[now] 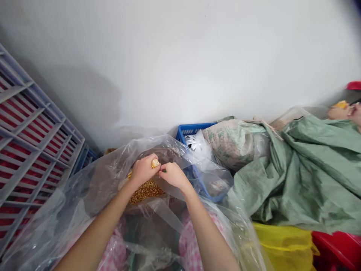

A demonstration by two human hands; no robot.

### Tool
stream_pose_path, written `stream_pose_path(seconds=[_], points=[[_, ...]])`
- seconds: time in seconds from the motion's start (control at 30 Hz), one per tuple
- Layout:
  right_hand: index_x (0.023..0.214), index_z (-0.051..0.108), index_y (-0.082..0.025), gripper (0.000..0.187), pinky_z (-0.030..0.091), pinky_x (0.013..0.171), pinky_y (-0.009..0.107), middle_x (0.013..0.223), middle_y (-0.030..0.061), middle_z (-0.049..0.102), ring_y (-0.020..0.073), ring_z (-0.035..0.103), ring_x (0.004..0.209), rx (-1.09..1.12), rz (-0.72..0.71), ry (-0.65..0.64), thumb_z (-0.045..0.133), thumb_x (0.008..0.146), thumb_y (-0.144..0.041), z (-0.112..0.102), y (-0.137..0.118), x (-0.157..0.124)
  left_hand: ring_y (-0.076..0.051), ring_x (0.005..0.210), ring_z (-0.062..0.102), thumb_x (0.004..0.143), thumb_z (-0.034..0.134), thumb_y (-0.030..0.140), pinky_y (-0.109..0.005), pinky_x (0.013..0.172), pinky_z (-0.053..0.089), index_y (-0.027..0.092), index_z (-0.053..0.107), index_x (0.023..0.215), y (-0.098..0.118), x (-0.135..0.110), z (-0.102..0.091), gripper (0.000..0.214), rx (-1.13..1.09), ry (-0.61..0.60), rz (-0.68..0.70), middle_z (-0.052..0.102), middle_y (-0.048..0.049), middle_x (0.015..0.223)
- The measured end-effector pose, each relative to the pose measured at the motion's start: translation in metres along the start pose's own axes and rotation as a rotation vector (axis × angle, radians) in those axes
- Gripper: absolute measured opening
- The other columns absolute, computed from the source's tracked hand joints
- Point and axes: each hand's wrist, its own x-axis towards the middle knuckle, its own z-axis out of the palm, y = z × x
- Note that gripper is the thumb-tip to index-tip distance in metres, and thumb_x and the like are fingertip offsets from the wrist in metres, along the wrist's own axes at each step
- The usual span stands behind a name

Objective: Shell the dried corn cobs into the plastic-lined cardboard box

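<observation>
My left hand (143,171) is wrapped round a corn cob (155,163), whose pale yellow end pokes out between thumb and fingers. Close beside it, my right hand (172,174) has thumb and fingertips pinched together near the cob; whether a kernel is between them is too small to tell. Below both hands, loose corn kernels (147,191) lie in a large clear plastic bag (76,195), which spreads wide around my forearms and over my lap. Something yellow at the left wrist is mostly hidden by the hand.
A grey slatted crate (42,146) stands at the left. Right of the bag, a blue basket (194,128) holds a white plastic bag and a filled sack (232,145). Green tarp-like cloth (316,173), a yellow bag (282,244) and a red container (335,248) lie further right. Another person's hand (355,113) shows at the right edge.
</observation>
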Motion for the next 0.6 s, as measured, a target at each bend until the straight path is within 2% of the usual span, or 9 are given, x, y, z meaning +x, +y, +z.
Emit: stream_pose_path(seconds=[0.07,0.2,0.3,0.4,0.47,0.5,0.57,0.6], points=[[0.079,0.073,-0.02,0.023,0.032,0.06,0.022,0.072,0.0035,0.069,0.0133,0.058,0.065,-0.028,0.006,-0.003,0.051,0.083,-0.024,0.002,-0.004,0.0,-0.023,0.081,0.061,0.075,0.05,0.036,-0.028,0.063,0.033,0.025,0.058,0.087,0.002,-0.001,-0.001,0.018,0.102,-0.012,0.036,0.069,-0.0038,0.088],[0.09,0.072,-0.022,0.028,0.038,0.067,0.025,0.084,0.0071,0.072,0.0188,0.065,0.079,-0.173,0.04,-0.013,0.046,0.087,-0.03,0.006,-0.008,0.0,-0.024,0.085,0.063,0.076,0.049,0.037,-0.028,0.063,0.033,0.026,0.058,0.09,-0.002,0.004,-0.003,0.019,0.144,-0.026,0.036,0.07,-0.004,0.094],[0.092,0.072,-0.02,0.029,0.042,0.075,0.029,0.092,0.011,0.072,0.0231,0.066,0.088,-0.226,0.068,-0.032,0.044,0.088,-0.027,0.011,-0.009,0.0,-0.024,0.084,0.063,0.077,0.047,0.037,-0.028,0.064,0.033,0.026,0.057,0.089,-0.01,0.008,0.001,0.019,0.139,-0.093,0.046,0.07,-0.0043,0.092],[0.097,0.07,-0.017,0.032,0.046,0.079,0.035,0.098,0.0148,0.07,0.0264,0.066,0.094,-0.273,0.102,-0.06,0.04,0.09,-0.025,0.026,-0.015,0.0,-0.024,0.082,0.062,0.076,0.048,0.036,-0.028,0.064,0.034,0.027,0.057,0.087,-0.013,0.008,0.005,0.017,0.135,-0.117,0.064,0.069,-0.0042,0.089],[0.1,0.069,-0.014,0.031,0.049,0.077,0.037,0.099,0.0178,0.07,0.0282,0.066,0.094,-0.309,0.136,-0.1,0.04,0.089,-0.019,0.043,-0.022,0.002,-0.022,0.078,0.061,0.075,0.05,0.037,-0.027,0.064,0.035,0.026,0.056,0.083,-0.008,0.006,0.005,0.015,0.079,-0.072,0.073,0.068,-0.0031,0.085],[0.094,0.07,-0.012,0.026,0.051,0.073,0.036,0.093,0.0181,0.071,0.0287,0.068,0.09,-0.323,0.151,-0.151,0.047,0.084,-0.014,0.052,-0.026,0.003,-0.021,0.076,0.06,0.075,0.051,0.037,-0.027,0.065,0.036,0.026,0.056,0.081,-0.004,0.004,0.004,0.014,0.025,-0.039,0.084,0.067,-0.0021,0.081],[0.086,0.072,-0.012,0.017,0.053,0.069,0.035,0.084,0.0154,0.072,0.029,0.069,0.083,-0.331,0.162,-0.232,0.061,0.073,-0.011,0.068,-0.03,0.009,-0.018,0.07,0.057,0.077,0.05,0.04,-0.025,0.065,0.038,0.025,0.055,0.08,0.003,0.002,0.002,0.016,-0.144,0.049,0.09,0.064,0.0,0.075],[0.087,0.072,-0.014,0.019,0.054,0.07,0.035,0.087,0.0142,0.072,0.028,0.069,0.084,-0.334,0.163,-0.231,0.062,0.072,-0.011,0.073,-0.03,0.012,-0.017,0.071,0.057,0.076,0.052,0.04,-0.025,0.066,0.038,0.025,0.056,0.079,0.006,0.001,0.0,0.016,-0.182,0.092,0.111,0.064,0.0006,0.077]])
